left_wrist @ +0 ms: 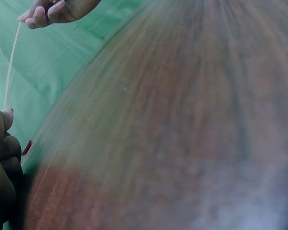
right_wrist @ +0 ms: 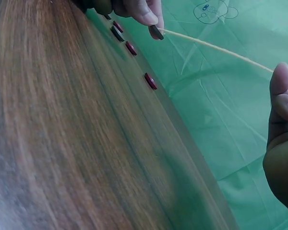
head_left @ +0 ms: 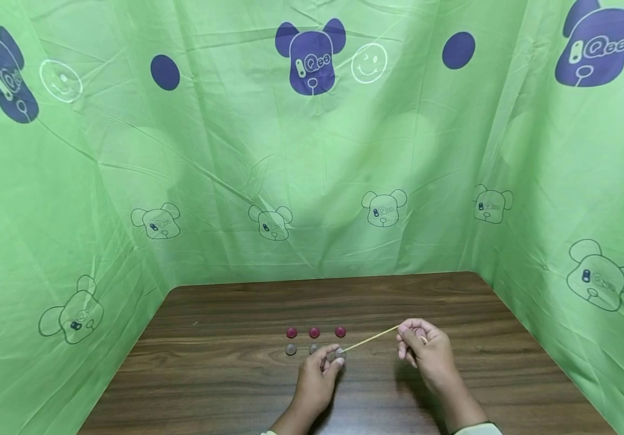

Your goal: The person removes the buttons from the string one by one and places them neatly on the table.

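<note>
My left hand (head_left: 314, 380) pinches a grey-brown button (head_left: 340, 352) between thumb and fingertips, above the front of the table. From that button a yellow string (head_left: 372, 338) runs taut, up and to the right, to my right hand (head_left: 432, 353), which pinches it between thumb and fingers. The right wrist view shows the button (right_wrist: 156, 32) edge-on at the string's end. Just beyond the left hand, a red button (head_left: 340, 331) lies in a row with two others. A second grey-brown button (head_left: 291, 349) and a partly covered one (head_left: 314, 348) lie left of the held button.
Under the hands is a brown wood-grain table (head_left: 225, 374). A green curtain (head_left: 323, 157) with bear-face prints encloses its back and both sides. The red row also has a left button (head_left: 291, 333) and a middle button (head_left: 314, 332).
</note>
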Demonstrator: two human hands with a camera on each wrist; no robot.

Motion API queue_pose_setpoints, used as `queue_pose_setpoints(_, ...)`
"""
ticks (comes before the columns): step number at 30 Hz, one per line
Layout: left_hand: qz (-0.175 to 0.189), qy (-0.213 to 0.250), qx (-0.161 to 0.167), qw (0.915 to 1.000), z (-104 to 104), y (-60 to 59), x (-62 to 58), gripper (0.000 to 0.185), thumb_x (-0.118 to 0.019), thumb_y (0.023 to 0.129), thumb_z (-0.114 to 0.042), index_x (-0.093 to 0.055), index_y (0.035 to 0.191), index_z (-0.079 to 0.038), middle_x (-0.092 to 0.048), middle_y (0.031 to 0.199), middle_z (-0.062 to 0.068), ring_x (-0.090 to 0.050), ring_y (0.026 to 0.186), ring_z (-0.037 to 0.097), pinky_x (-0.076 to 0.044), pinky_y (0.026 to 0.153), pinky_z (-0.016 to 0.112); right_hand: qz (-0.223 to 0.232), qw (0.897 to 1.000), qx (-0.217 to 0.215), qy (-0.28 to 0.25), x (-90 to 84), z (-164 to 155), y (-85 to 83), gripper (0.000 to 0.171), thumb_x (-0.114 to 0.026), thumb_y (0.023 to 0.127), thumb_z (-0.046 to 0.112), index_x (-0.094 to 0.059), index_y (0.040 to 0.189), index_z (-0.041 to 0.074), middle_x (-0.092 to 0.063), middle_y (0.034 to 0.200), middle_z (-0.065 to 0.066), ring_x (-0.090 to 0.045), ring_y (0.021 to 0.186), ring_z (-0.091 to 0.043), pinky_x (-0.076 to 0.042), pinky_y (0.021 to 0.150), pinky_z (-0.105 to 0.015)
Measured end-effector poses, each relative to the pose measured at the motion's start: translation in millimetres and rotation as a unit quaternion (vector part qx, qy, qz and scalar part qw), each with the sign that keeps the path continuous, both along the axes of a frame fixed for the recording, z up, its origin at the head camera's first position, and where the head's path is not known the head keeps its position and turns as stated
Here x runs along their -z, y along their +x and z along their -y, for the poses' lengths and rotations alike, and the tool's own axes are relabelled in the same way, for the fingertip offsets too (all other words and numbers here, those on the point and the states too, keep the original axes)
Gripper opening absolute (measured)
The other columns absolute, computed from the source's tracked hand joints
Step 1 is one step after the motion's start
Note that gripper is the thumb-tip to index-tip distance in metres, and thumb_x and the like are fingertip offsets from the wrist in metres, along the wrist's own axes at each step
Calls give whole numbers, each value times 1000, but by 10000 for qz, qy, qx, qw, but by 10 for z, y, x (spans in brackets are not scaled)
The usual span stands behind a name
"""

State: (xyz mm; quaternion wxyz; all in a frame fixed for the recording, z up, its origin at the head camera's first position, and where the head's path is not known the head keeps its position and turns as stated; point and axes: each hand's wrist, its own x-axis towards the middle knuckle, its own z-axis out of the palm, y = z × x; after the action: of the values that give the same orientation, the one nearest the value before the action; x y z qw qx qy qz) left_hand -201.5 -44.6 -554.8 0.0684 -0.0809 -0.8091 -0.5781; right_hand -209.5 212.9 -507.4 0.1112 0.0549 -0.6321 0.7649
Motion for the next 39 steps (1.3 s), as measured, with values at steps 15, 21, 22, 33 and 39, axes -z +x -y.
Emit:
queue_pose_setpoints(15,208,-250,-430,9985,-34,-72,11,33,-80,99,-17,-77,130,-5,-46,63,-8,-40,53,2,-34,49,19,5,9997,222,-54,6,10,-12,13,-67,107,3,-61,102,-7,-70,76,0,-60,51,-6,-41,43,-15)
queue_pose_setpoints(21,196,-407,-472,9979,-45,-83,-4,33,-81,99,-17,-78,130,-7,-78,102,14,-77,91,27,-66,78,35,18,9998,203,-65,12,18,-6,13,-67,107,2,-60,102,-7,-70,76,1,-60,51,-6,-41,43,-14)
queue_pose_setpoints(22,149,-444,-464,9978,-48,-85,-5,33,-80,99,-16,-78,130,-7,-80,114,17,-79,102,33,-67,86,40,15,9998,188,-70,12,22,-3,13,-67,107,3,-60,102,-7,-70,76,1,-60,52,-6,-41,43,-14)
queue_pose_setpoints(33,52,-964,-768,9924,-136,-124,-17,28,-83,97,-17,-82,123,-8,-80,126,15,-74,125,39,-59,107,56,53,9997,161,-148,-20,42,24,11,-68,107,5,-62,100,-2,-72,76,0,-61,51,-7,-39,44,-14)
queue_pose_setpoints(39,139,-1352,-1191,9835,-204,-142,-29,26,-87,92,-21,-85,117,-13,-82,120,10,-76,120,37,-60,105,55,96,9997,170,-114,-19,56,22,14,-68,106,4,-61,102,-7,-71,77,0,-60,50,-7,-39,44,-15)
